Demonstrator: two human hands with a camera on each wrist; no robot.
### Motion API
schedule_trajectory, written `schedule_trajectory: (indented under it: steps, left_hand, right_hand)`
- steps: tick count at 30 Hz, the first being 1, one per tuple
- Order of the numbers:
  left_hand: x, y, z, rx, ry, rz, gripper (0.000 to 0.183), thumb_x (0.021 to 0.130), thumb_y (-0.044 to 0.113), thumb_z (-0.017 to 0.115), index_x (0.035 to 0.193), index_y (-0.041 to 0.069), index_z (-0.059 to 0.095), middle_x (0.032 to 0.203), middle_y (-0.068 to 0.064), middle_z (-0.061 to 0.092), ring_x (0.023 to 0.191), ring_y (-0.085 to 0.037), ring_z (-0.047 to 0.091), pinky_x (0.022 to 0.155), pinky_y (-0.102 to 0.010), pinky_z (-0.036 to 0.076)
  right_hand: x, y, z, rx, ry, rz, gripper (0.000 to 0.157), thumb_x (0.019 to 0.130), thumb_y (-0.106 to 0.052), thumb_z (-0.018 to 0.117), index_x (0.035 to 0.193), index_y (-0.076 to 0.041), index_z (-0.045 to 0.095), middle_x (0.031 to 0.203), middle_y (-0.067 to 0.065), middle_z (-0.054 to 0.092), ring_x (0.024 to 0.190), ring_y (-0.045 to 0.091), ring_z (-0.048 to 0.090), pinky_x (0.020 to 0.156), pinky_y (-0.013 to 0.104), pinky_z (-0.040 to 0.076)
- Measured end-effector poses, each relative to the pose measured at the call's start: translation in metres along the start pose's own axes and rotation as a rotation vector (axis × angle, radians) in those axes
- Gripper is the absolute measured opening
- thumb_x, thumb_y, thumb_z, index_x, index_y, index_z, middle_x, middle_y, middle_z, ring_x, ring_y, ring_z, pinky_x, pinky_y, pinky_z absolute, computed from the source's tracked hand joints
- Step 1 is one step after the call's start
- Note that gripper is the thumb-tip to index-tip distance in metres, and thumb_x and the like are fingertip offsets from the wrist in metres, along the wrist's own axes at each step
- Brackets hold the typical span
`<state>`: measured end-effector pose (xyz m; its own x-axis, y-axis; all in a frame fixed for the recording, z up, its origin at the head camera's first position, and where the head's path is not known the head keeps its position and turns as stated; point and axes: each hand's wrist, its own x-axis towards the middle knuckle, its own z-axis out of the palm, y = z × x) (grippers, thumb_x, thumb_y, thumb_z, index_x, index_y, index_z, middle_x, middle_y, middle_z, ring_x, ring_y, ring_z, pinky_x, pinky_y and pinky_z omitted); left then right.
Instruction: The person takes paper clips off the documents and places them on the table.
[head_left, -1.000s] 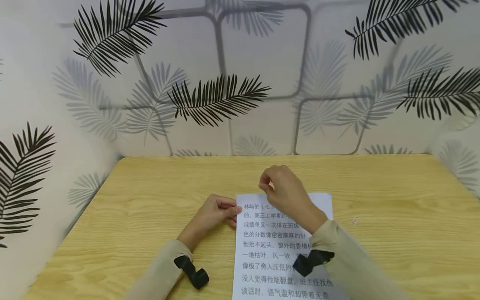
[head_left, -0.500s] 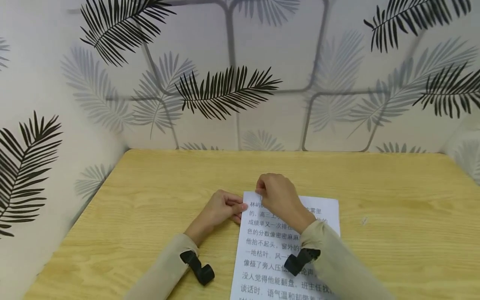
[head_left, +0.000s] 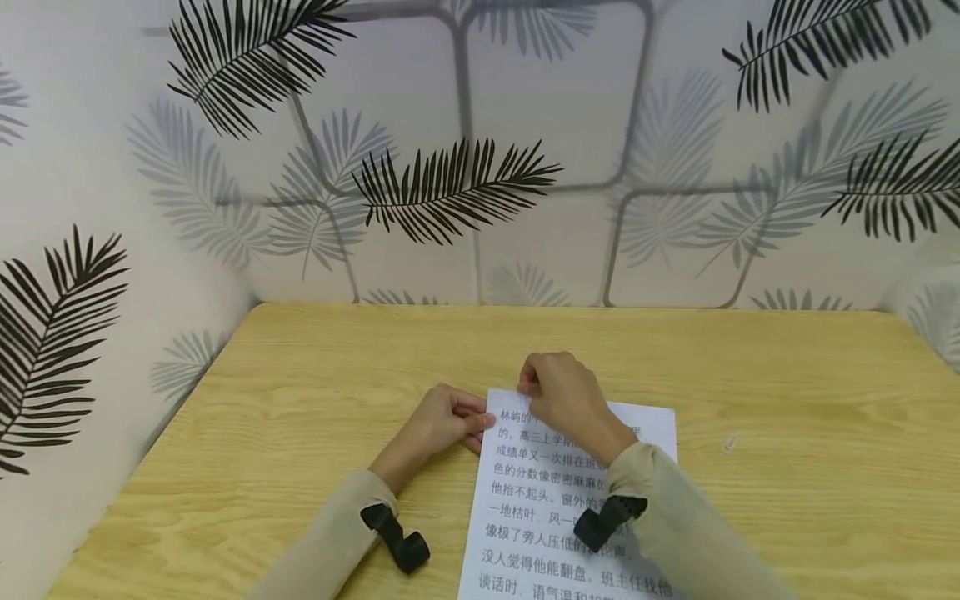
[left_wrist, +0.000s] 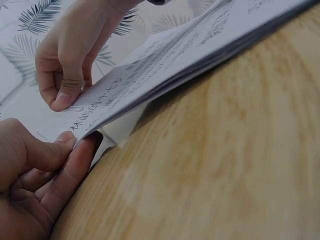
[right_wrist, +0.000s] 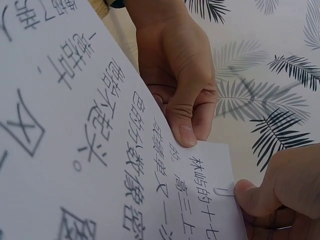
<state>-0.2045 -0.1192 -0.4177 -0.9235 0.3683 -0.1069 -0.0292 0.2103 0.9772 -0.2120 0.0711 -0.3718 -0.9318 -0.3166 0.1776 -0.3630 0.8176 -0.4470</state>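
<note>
A stack of printed paper sheets point(head_left: 555, 533) is tilted up from the wooden table, its far end raised. My left hand point(head_left: 442, 421) pinches the left edge near the top corner, thumb on the printed face and fingers behind, as the left wrist view shows. At the top edge, my right hand point(head_left: 566, 396) pinches a paper clip point(right_wrist: 223, 192); its wire loop lies on the printed face beside the thumb tip. The same paper clip point(left_wrist: 76, 108) shows small under the right thumb in the left wrist view. The right hand hides part of the upper text lines.
A small pale thing, clip-like in outline, lies on the table point(head_left: 810, 383) to the right of the sheets. Behind the table's far edge stands a wall point(head_left: 540, 108) with a leaf pattern. Black straps point(head_left: 397, 537) hang at both wrists.
My right hand has come down from above the sheets to their top edge, bringing the paper clip onto it. The sheets have turned slightly; the left hand keeps its grip.
</note>
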Motion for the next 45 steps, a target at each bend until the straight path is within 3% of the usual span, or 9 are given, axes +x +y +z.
schedule_trajectory:
  steps: [14, 22, 28, 33, 37, 43, 45]
  left_hand:
    - [0.002, 0.004, -0.002, 0.064, 0.037, -0.039, 0.017, 0.09, -0.002, 0.064, 0.103, -0.011, 0.068, 0.082, -0.017, 0.071, 0.058, -0.015, 0.067, 0.058, -0.029, 0.059]
    - [0.003, 0.0, 0.004, 0.043, 0.07, -0.048, 0.017, 0.088, -0.005, 0.065, 0.103, -0.012, 0.068, 0.082, -0.02, 0.07, 0.056, -0.015, 0.066, 0.056, -0.029, 0.059]
    - [0.004, 0.006, 0.003, 0.009, 0.069, -0.051, 0.02, 0.088, -0.005, 0.065, 0.106, -0.016, 0.066, 0.08, -0.019, 0.07, 0.053, -0.01, 0.063, 0.054, -0.026, 0.058]
    - [0.004, 0.007, 0.001, 0.012, 0.102, -0.05, 0.02, 0.088, -0.004, 0.066, 0.105, -0.015, 0.066, 0.076, -0.016, 0.069, 0.054, -0.01, 0.061, 0.052, -0.024, 0.057]
    - [0.003, 0.002, -0.001, 0.019, 0.098, -0.062, 0.019, 0.089, -0.002, 0.067, 0.104, -0.014, 0.067, 0.073, -0.012, 0.069, 0.054, -0.01, 0.061, 0.052, -0.024, 0.057]
    - [0.003, -0.001, 0.001, -0.005, 0.14, -0.066, 0.019, 0.089, -0.001, 0.067, 0.103, -0.013, 0.068, 0.073, -0.014, 0.069, 0.053, -0.011, 0.063, 0.052, -0.024, 0.057]
    - [0.003, 0.0, 0.002, -0.017, 0.139, -0.073, 0.02, 0.089, -0.001, 0.066, 0.104, -0.013, 0.067, 0.074, -0.015, 0.07, 0.053, -0.011, 0.063, 0.053, -0.025, 0.058]
  right_hand:
    - [0.002, -0.003, -0.003, 0.035, -0.009, -0.01, 0.02, 0.072, 0.008, 0.068, 0.076, -0.01, 0.06, 0.067, -0.001, 0.054, 0.063, 0.015, 0.049, 0.054, 0.025, 0.038]
    - [0.001, 0.011, -0.013, 0.132, 0.134, -0.028, 0.018, 0.077, 0.01, 0.063, 0.074, -0.007, 0.057, 0.063, 0.001, 0.052, 0.057, 0.015, 0.045, 0.048, 0.024, 0.033]
    - [0.003, 0.023, -0.03, 0.192, 0.198, 0.028, 0.022, 0.07, 0.014, 0.051, 0.075, -0.006, 0.058, 0.066, 0.004, 0.054, 0.059, 0.017, 0.044, 0.05, 0.025, 0.032]
    - [0.002, 0.035, -0.047, 0.259, 0.28, 0.064, 0.019, 0.075, 0.011, 0.047, 0.079, -0.002, 0.06, 0.071, 0.007, 0.057, 0.064, 0.019, 0.047, 0.054, 0.026, 0.036]
    - [-0.01, 0.052, -0.062, 0.255, 0.32, 0.099, 0.011, 0.087, 0.005, 0.05, 0.085, 0.001, 0.06, 0.072, 0.009, 0.058, 0.063, 0.018, 0.049, 0.054, 0.024, 0.039]
    - [-0.051, 0.092, -0.092, 0.192, 0.188, 0.17, 0.02, 0.101, -0.009, 0.043, 0.102, 0.007, 0.055, 0.089, 0.02, 0.06, 0.069, 0.022, 0.051, 0.054, 0.027, 0.043]
    - [-0.069, 0.11, -0.099, 0.172, 0.145, 0.204, 0.026, 0.103, -0.013, 0.04, 0.106, 0.009, 0.053, 0.095, 0.023, 0.06, 0.077, 0.029, 0.056, 0.059, 0.031, 0.047]
